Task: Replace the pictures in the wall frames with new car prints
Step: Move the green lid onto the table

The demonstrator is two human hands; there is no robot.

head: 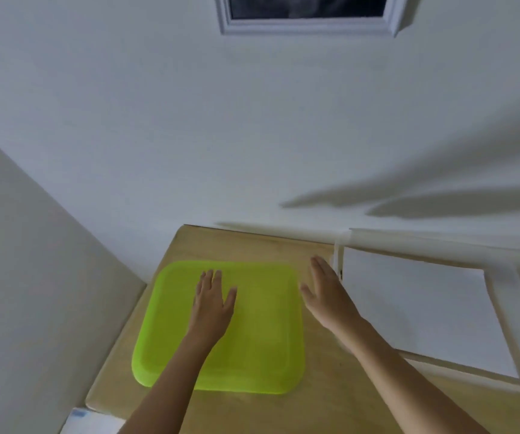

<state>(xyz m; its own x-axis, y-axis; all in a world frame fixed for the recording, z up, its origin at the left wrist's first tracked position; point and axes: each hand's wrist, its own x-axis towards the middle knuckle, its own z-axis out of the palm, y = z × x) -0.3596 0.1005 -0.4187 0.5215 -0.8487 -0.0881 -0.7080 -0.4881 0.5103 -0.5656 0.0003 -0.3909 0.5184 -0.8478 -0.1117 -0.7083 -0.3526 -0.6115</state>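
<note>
Lime-green tray [261, 355] sitting lower centre on the wooden table [252, 245], nothing visible in it. Left hand [211, 296] lying flat over it, fingers straight, gripping nothing, likely steadying it. Right hand [324, 292] hovering open and empty just right of the tray, pointing toward the white frame [424, 245] lying at right, a white sheet [415, 308] filling it. Wall frame [308, 26] hanging top centre — dark picture inside, not yet swapped.

Tray [268, 339] nr table's [315, 411] left edge: plain lime green. Table: light wood w/ faint grain; paper [418, 308] by right edge white. Wall frame [308, 26] pale grey-white, its pic [308, 6] dark, nearly blk.
</note>
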